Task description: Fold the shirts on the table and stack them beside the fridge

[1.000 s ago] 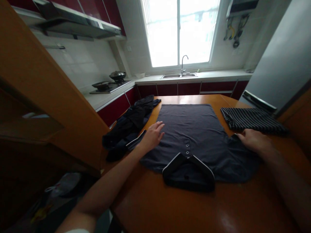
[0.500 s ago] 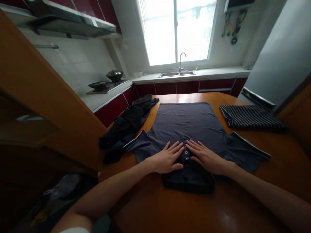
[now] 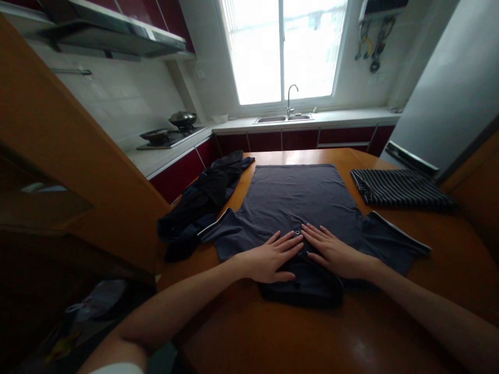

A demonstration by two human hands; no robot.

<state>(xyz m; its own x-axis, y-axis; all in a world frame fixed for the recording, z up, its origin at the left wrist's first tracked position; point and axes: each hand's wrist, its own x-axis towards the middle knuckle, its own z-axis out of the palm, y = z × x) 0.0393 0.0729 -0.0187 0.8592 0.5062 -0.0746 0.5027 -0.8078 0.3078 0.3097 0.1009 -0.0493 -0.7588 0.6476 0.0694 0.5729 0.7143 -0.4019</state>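
Ok, I see both hands flat on the shirt (image 3: 300,200), lower middle of the frame. Left hand (image 3: 271,257) is open, palm down, fingers spread, just left of the button placket. Right hand (image 3: 333,252) is open too, palm down, just right of the placket. Fingertips of the two nearly meet at the top button (image 3: 297,232). Nothing gripped by either.

Shirt is a dark grey polo, spread face up on the table (image 3: 273,332), collar (image 3: 302,291) toward me at the bottom, hem toward the window. Both short sleeves lie out to the sides; white trim shows on the sleeve edges.

Left of the shirt: a dark clothes heap (image 3: 200,200), hanging over the table's left edge, touching the left sleeve. Right, upper: a folded striped garment (image 3: 399,189), apart from the shirt.

Background, top of frame: window (image 3: 283,49), sink (image 3: 283,118) with tap under it, stove (image 3: 169,135) with pans at upper left, hood (image 3: 113,31) above it.
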